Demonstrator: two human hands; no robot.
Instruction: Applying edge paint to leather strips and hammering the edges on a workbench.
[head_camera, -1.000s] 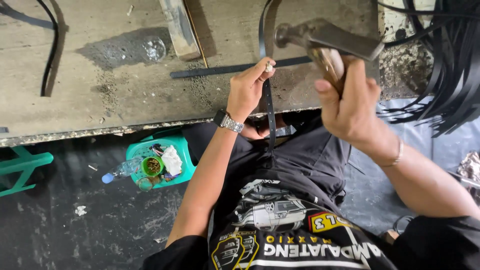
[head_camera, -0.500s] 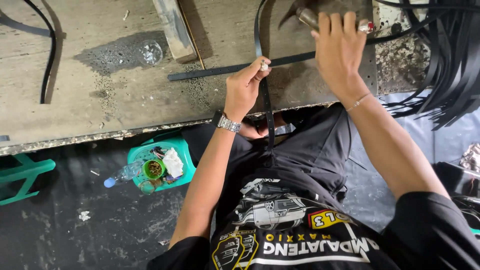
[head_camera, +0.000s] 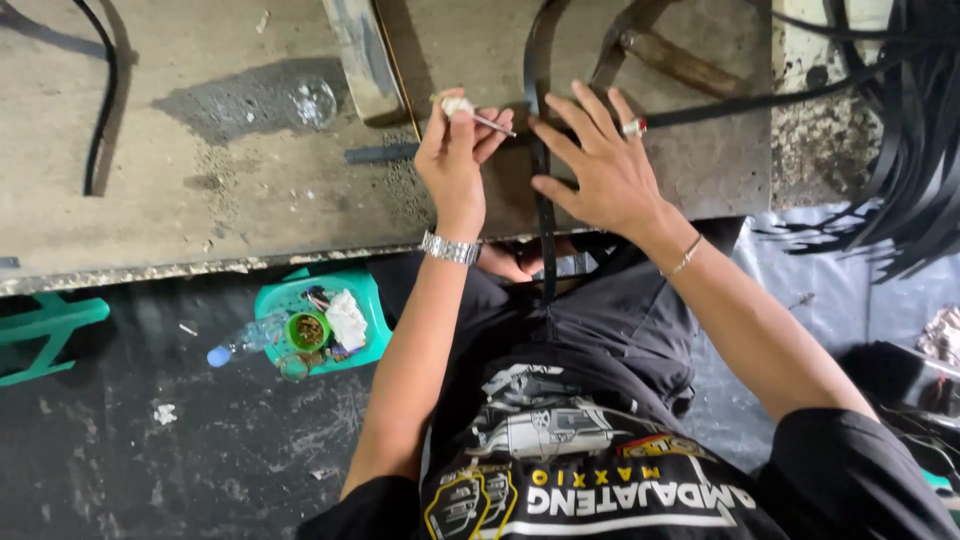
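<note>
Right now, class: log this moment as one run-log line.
left hand: pinches thin metal pin | right hand: flat on black strap | hammer: lying on workbench

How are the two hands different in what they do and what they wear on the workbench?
The left hand pinches a thin metal pin between its fingertips, lifted off the surface; the right hand lies flat with spread fingers on the black strap. The left wrist carries a metal watch; the right wrist has a thin bracelet, and one right finger wears a ring. Both are bare and work over the workbench.
</note>
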